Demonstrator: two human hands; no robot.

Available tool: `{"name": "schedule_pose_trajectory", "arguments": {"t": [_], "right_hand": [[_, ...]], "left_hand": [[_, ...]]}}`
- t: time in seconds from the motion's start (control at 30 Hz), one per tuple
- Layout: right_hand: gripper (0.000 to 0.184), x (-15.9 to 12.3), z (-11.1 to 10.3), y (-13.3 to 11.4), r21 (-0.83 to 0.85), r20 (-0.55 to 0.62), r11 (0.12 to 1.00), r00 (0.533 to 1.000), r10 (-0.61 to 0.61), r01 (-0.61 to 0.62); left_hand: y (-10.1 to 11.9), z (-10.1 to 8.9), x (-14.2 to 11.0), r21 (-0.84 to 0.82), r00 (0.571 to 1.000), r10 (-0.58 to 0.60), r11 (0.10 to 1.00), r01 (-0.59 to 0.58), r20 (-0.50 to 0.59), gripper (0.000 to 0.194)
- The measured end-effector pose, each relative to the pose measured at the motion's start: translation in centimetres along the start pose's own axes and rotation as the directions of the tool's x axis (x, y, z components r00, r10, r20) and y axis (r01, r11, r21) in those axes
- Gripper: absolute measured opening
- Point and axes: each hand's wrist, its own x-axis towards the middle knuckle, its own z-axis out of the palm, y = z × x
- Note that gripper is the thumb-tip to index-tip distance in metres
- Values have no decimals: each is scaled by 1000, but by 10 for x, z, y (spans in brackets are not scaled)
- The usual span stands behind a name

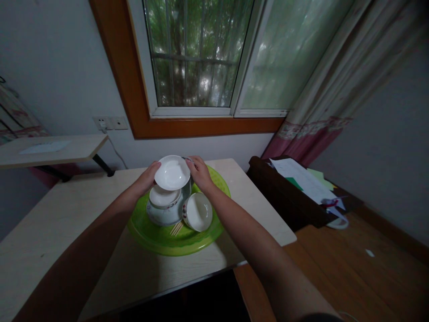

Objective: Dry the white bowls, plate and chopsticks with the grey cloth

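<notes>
Between my two hands a white bowl [172,173] is held up, its inside facing me. My left hand [149,176] grips its left rim and my right hand [199,171] the right side, where a thin dark utensil shows by the fingers, too small to name. Just below stands another white bowl [164,197] on a larger patterned dish [163,215]. To the right a flower-patterned bowl [199,212] lies tilted on its side. Chopsticks [176,228] stick out between the dish and that bowl. All these rest in a round green tray [174,248].
The tray is on a pale wooden table [264,219]. A raised shelf [67,150] with a paper stands at the left. Beyond the table's right edge, papers [301,179] lie on a dark brown piece of furniture [278,192]. A window [201,58] is ahead.
</notes>
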Motion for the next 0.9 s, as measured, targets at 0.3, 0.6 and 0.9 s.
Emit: {"name": "schedule_pose_trajectory", "arguments": {"t": [0.3,0.6,0.9], "right_hand": [[34,1,-3,-5,7,-227,996,970,86,-87],[52,-4,6,-5,124,-125,991,990,65,-49],[26,-15,3,-32,-204,404,898,869,-286,391]], "left_hand": [[22,5,-12,45,998,-54,997,56,-36,44],[25,9,-15,52,983,-182,982,180,24,42],[16,6,-11,-5,986,-166,986,166,1,44]]}}
